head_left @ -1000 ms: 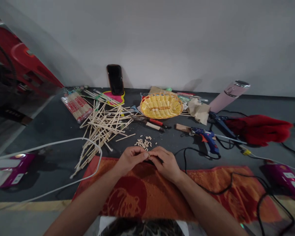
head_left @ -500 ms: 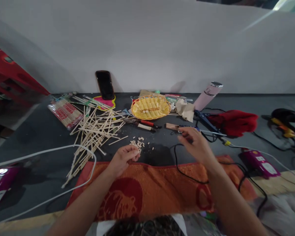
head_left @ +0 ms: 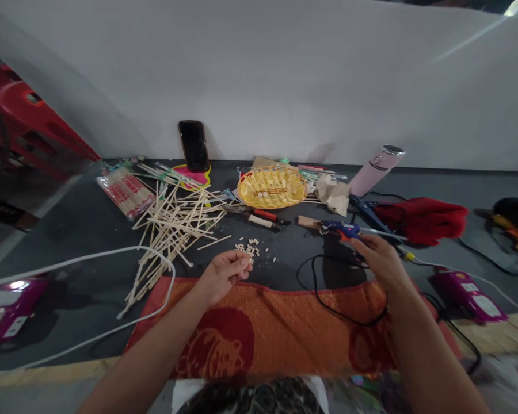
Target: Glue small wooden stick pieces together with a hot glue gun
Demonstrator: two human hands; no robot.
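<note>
My left hand (head_left: 228, 272) is closed in a pinch over the near side of a small heap of short pale wooden pieces (head_left: 252, 248); whatever lies between its fingertips is too small to make out. On the right, my right hand (head_left: 377, 259) has its fingers around the handle end of a blue glue gun (head_left: 343, 228) with an orange trigger. The gun's nozzle points left, by a small wooden block (head_left: 307, 222). A black cord (head_left: 317, 287) loops below the gun. Beyond the heap stands a yellow woven basket (head_left: 273, 179) with a few small pieces inside.
Long thin sticks (head_left: 172, 230) lie piled on the left, with a packet of sticks (head_left: 125, 192) behind. Pliers (head_left: 263, 218) lie before the basket. A phone (head_left: 194, 145), pink flask (head_left: 373, 171), red cloth (head_left: 427, 220), orange towel (head_left: 293, 322) and purple power strip (head_left: 470, 294) surround the area.
My right hand has moved right from the glue gun's front to its handle, uncovering the gun. The left hand keeps its pinch by the heap. The whole view has shifted slightly.
</note>
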